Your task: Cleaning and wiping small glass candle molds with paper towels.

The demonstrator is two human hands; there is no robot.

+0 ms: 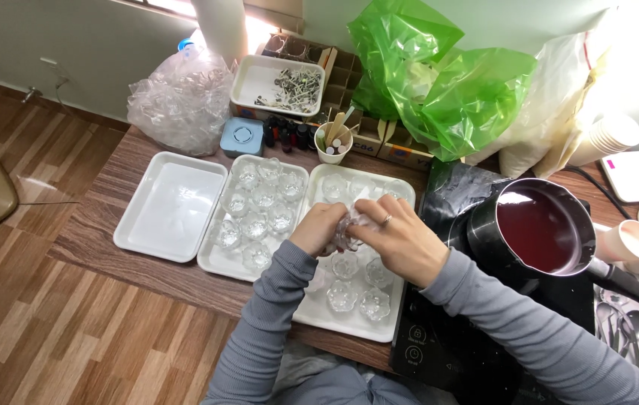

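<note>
both hands, left hand [319,229] and right hand [398,240], have fingers closed on a clear glass cup [351,227] above the right tray [402,196]; a slip could knock the cups beneath it.

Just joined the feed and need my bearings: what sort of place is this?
Probably a home craft table, perhaps for candle making: white trays of small clear glass cups, a pot of dark red liquid on a hotplate, and a wood-look floor.

Three trays [172,247] lie left of the saucepan [540,229].
</note>
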